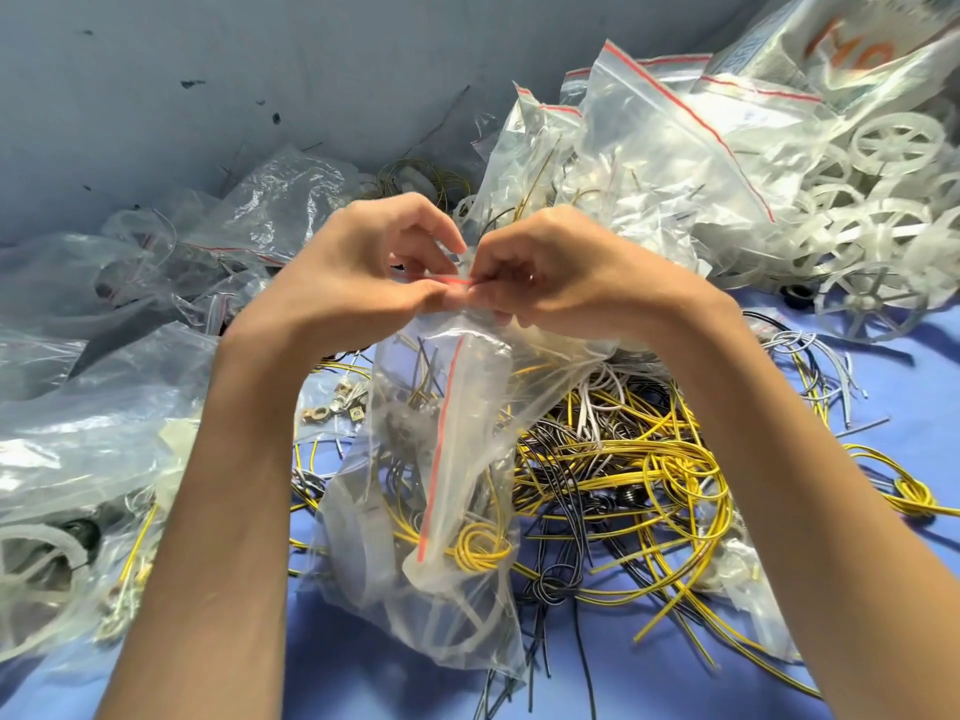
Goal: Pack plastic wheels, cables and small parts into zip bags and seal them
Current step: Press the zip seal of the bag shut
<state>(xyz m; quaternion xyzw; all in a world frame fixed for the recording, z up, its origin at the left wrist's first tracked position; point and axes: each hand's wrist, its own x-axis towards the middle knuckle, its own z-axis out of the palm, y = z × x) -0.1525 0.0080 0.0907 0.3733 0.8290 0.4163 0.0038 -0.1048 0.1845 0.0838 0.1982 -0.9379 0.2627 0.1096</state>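
Zip bag [447, 511] of clear plastic hangs close in front, between the two bare forearms that rise from the lower edge. Its lower end sags onto the blue table [649, 683]. Inside it lie a yellow cable coil [480, 550] and some thin grey wires, and a red line runs down its creased front.

At the top of the bag the left hand [374, 272] and the right hand [561, 283] meet. Each has its thumb and curled fingers pressed together on the bag's upper edge. A short stretch of the red seal strip [457, 279] shows between the two pinches. Whether that edge is closed I cannot tell.

Just right of the bag a loose tangle of cables [649, 459], yellow, black and white, spreads over the table. To the left, a few small metal parts [332, 407] lie by the left forearm. Beyond that arm, filled bags [78, 459] are heaped along the left side, one with a white wheel showing through.

Further back, behind the hands, a crumpled pile of more red-striped bags [649, 148] stands high. Loose white spoked wheels [883, 200] are stacked at the far right beside it. A scuffed grey-blue wall [208, 70] closes the scene at the back.
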